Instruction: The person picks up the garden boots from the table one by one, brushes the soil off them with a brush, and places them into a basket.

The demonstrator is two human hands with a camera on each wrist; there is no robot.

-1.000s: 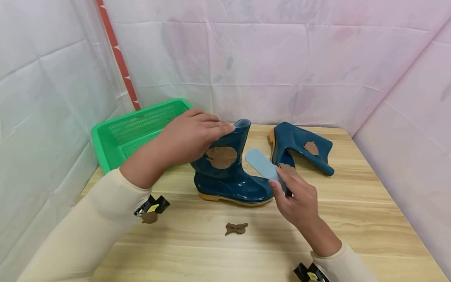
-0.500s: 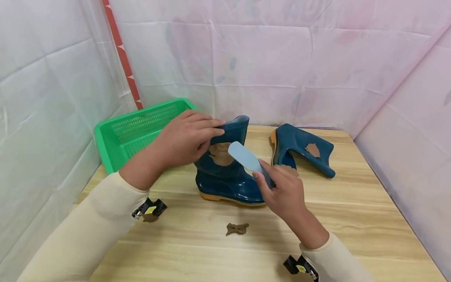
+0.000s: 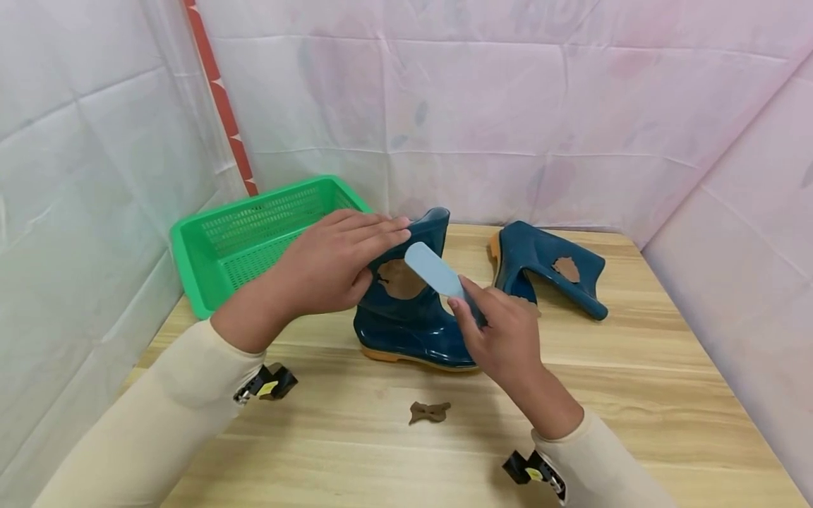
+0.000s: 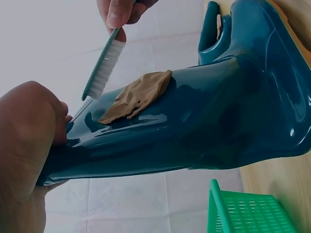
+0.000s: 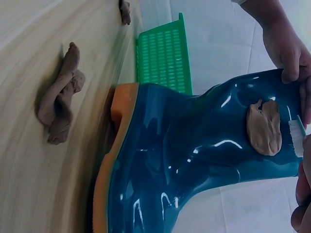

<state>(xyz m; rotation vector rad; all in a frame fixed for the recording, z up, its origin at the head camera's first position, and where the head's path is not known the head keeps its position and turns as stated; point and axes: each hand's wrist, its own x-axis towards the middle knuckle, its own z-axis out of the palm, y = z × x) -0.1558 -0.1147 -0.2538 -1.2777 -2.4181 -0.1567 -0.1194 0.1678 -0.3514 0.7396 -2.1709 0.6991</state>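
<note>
A glossy dark blue rain boot [image 3: 413,335] with an orange sole stands upright mid-table. My left hand [image 3: 324,264] grips the top of its shaft, thumb on one side in the right wrist view. A flat brown clay-like patch [image 5: 265,127] sticks to the shaft. My right hand [image 3: 508,342] holds a brush [image 3: 435,269] with a light blue back and white bristles [image 4: 108,65] turned towards the shaft. The bristles are close to the shaft between patch and rim; whether they touch is unclear.
Behind on the right, a second blue boot [image 3: 536,247] lies tipped over, with brown patches on it. A green basket [image 3: 187,264] stands at the back left. A twisted brown lump [image 3: 429,412] lies on the table in front; another [image 5: 125,12] shows in the right wrist view.
My right hand has brought the brush left and slightly up, to the front of the boot's shaft. My left hand stays at the top of the boot, shifting slightly.
</note>
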